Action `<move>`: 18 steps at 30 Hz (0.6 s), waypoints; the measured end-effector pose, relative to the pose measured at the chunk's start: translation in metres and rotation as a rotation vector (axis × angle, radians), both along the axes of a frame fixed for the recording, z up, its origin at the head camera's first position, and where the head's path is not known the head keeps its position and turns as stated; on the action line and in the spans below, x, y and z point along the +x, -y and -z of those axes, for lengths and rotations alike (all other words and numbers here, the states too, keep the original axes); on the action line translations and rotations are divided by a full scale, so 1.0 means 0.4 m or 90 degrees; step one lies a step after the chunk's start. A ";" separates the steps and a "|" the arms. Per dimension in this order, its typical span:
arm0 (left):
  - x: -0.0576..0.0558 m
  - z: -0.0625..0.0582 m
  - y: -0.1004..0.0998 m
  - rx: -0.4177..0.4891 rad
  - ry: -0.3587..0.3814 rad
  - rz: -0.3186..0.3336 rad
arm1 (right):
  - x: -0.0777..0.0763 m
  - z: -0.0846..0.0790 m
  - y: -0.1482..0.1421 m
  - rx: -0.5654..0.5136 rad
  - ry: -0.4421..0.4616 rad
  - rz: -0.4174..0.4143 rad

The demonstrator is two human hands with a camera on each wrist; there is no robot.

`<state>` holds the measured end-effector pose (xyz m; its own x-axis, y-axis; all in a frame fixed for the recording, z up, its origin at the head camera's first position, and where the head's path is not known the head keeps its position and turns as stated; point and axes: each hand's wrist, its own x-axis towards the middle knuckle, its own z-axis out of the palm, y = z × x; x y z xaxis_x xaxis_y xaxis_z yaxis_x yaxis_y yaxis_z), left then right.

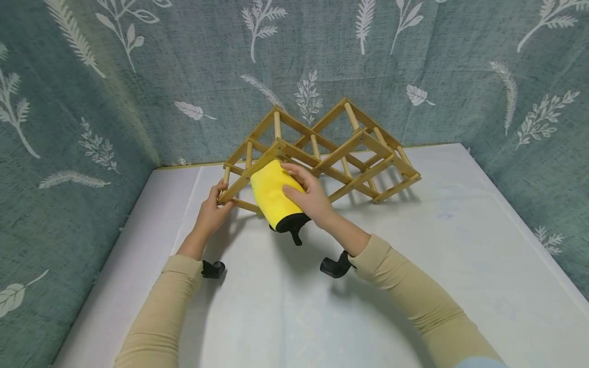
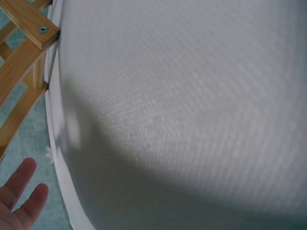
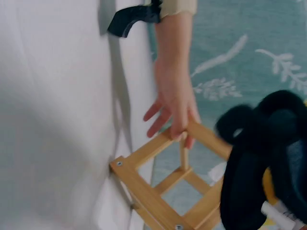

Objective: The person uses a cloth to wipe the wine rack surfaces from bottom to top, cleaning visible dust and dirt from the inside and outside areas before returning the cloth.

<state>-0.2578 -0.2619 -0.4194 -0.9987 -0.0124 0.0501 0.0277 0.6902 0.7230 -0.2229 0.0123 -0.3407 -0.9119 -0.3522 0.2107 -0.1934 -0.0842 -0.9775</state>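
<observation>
A folding wooden lattice rack [image 1: 354, 176] stands at the back of the white surface in a zigzag. My left hand [image 1: 212, 212] grips its lower left corner; in the right wrist view that left hand [image 3: 175, 100] has thumb and a finger at a short rung, other fingers held out. With my right hand [image 1: 310, 197] I hold a soft yellow fabric bundle [image 1: 276, 194] with a black end and a dangling black tab, tilted against the rack's left front. Its black loops [image 3: 283, 134] and a white tag show close up in the right wrist view. My right hand is out of that view.
The white-covered table [image 1: 414, 286] spreads toward me, its back edge meeting a green leaf-patterned curtain [image 1: 207, 66] that also runs along both sides. Black camera mounts [image 1: 336, 266] stick out from both wrists, low over the cloth.
</observation>
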 end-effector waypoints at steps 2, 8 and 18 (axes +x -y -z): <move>0.002 -0.001 0.001 0.000 0.001 0.000 | 0.015 0.002 -0.017 -0.014 0.009 -0.005; 0.008 -0.007 0.003 -0.002 -0.007 0.008 | 0.037 0.055 -0.019 0.182 -0.012 0.005; 0.002 -0.006 0.000 -0.020 -0.009 -0.004 | 0.018 0.133 0.133 0.371 -0.046 0.018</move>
